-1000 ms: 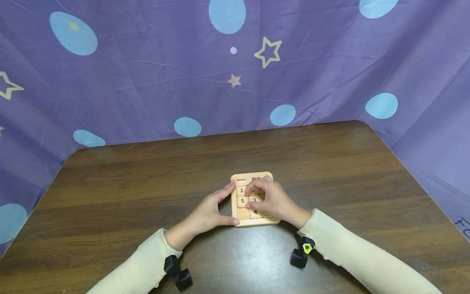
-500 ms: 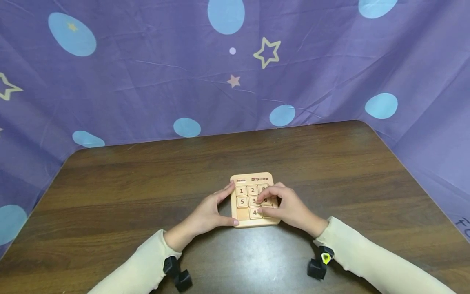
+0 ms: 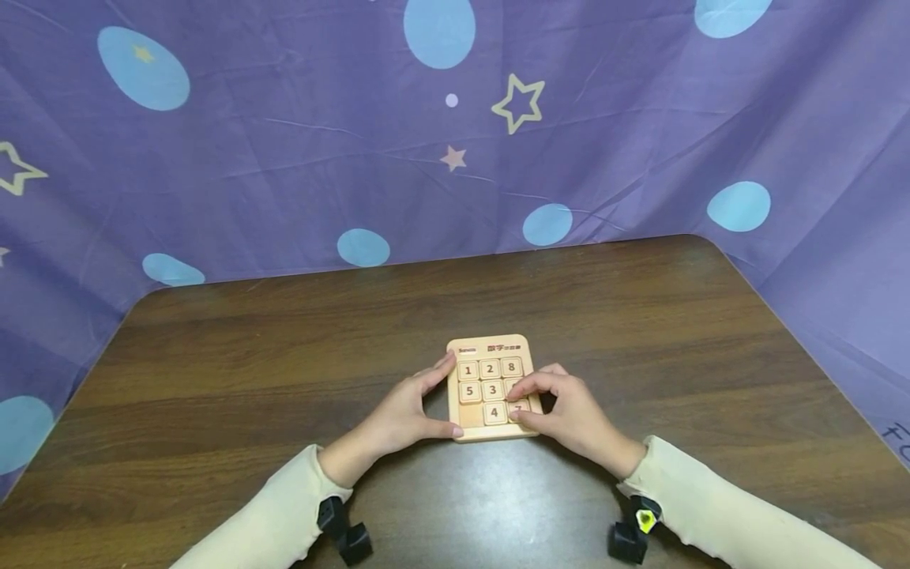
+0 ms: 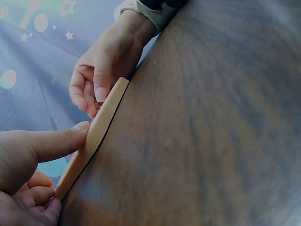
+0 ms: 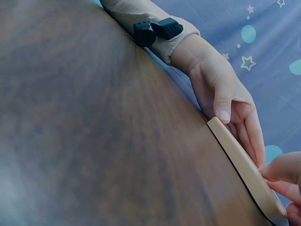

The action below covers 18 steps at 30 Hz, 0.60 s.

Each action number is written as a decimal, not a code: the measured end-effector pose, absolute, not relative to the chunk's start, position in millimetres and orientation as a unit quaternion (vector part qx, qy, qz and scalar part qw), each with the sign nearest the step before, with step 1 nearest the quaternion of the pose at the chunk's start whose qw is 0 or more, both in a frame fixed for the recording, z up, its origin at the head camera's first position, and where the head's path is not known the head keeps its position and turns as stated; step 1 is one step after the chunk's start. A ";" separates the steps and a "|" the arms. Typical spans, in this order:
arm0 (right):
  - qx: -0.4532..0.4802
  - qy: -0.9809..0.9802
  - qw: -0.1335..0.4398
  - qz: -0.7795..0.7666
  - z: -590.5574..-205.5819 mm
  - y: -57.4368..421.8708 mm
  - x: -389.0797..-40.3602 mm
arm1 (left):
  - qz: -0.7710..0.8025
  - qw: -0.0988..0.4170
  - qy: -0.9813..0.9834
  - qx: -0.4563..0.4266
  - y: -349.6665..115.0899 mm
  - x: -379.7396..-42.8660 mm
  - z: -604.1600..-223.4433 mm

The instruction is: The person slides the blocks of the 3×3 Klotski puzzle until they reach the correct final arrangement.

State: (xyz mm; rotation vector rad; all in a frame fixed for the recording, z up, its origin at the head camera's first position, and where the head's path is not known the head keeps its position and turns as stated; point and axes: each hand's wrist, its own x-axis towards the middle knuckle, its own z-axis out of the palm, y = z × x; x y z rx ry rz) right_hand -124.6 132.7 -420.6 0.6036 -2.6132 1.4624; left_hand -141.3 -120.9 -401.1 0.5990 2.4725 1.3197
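Note:
A pale wooden number slide puzzle (image 3: 471, 414) lies flat on the table in the head view. Its square tiles show 1, 2, 8, 5, 3, 4 and a partly covered 7; the bottom-left slot holds no tile. My left hand (image 3: 404, 412) grips the board's left side, thumb at the near corner and fingers near the far one. Over the right column is my right hand (image 3: 574, 412), index finger and thumb apart, tips at the tiles there. The middle-right tile is mostly hidden under it. Both wrist views show the board (image 4: 96, 132) edge-on.
The brown wooden table (image 3: 284, 348) has rounded far corners. A purple curtain (image 3: 298, 134) with blue ovals and stars hangs behind it. Black cameras sit on both wrists, the left device (image 3: 344, 531) and the right device (image 3: 633, 531) near the front.
My right hand has moved right and toward the near side, from the middle of the tiles to the right column, uncovering 2, 8 and 3. The left hand and board have stayed put.

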 end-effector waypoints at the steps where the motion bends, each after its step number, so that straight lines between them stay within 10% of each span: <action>1: 0.199 -0.855 0.046 0.476 -420.7 132.2 -124.4 | 0.456 0.137 0.855 0.207 -121.1 -141.3 -401.0; 18: 0.208 -0.862 0.056 0.459 -418.9 125.1 -121.9 | 0.454 0.136 0.856 0.208 -121.0 -141.0 -399.8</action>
